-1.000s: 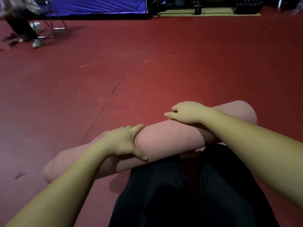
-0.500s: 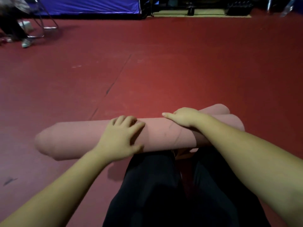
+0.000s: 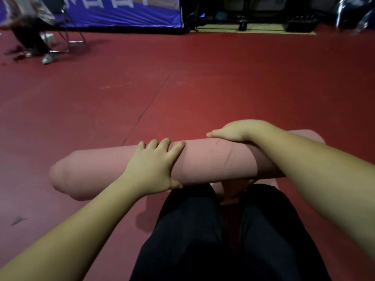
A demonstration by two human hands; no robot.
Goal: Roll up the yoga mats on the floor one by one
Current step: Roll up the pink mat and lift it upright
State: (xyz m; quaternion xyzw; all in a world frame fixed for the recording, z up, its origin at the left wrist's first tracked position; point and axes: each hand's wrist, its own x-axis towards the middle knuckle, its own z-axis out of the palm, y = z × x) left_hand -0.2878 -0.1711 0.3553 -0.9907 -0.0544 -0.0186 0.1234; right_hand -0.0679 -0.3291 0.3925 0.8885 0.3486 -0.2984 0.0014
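Head view: your mat lies rolled across lower centre on the red floor, just ahead of your knees. Your left hand wraps it, fingers spread over the top; your right hand cups the far side. Press evenly with both so the ends stay flush.

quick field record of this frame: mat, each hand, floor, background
mat: pink yoga mat, fully rolled, lying crosswise in front of the person's knees
left hand: left hand spread over the roll, thumb on the near side
right hand: right hand draped over the top, fingers hidden behind the roll
floor: red floor with a dark seam
background: blue banner, folding chair
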